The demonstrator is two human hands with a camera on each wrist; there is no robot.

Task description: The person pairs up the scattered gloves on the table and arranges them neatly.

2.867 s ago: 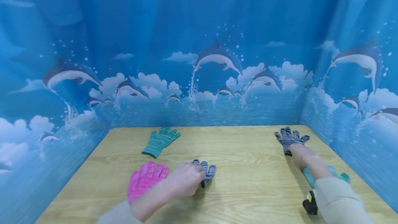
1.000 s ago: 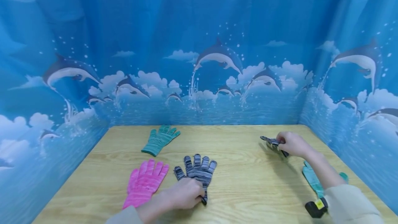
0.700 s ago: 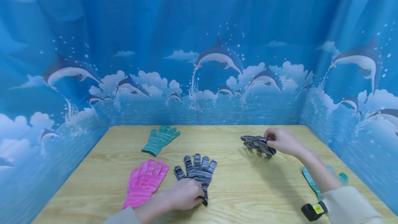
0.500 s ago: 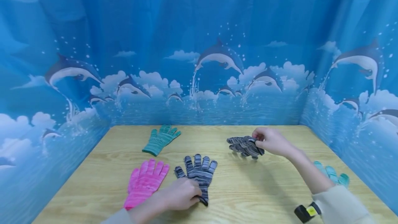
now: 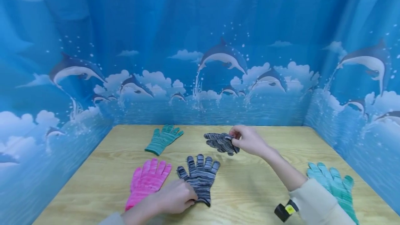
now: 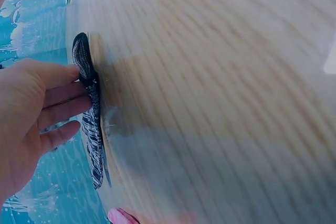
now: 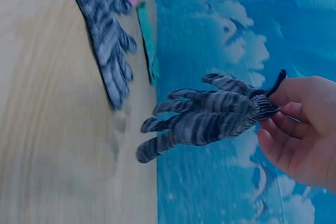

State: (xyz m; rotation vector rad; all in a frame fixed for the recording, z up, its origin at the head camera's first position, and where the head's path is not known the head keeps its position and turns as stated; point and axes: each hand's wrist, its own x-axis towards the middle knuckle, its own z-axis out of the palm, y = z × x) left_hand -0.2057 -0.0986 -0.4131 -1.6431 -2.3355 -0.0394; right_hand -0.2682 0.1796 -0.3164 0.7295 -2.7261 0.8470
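Leftward came one grey-and-black striped knitted glove point(image 5: 220, 143) — right hand point(image 5: 250, 142) pinching its cuff point(image 7: 264, 106) above the pale wooden table point(image 5: 93, 176) — while the left hand point(image 5: 175, 196) pinched a matching striped glove point(image 5: 202, 179) spread below.

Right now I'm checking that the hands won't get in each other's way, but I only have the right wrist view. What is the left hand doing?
Observer: The left hand holds the cuff of the striped glove lying on the table, which I'll call the nearer striped glove.

Operator: Good. My camera also misses the right side of the table. What lies there?

Observer: A light green glove, near the right edge, partly hidden by the right sleeve; its fingers point toward the far edge.
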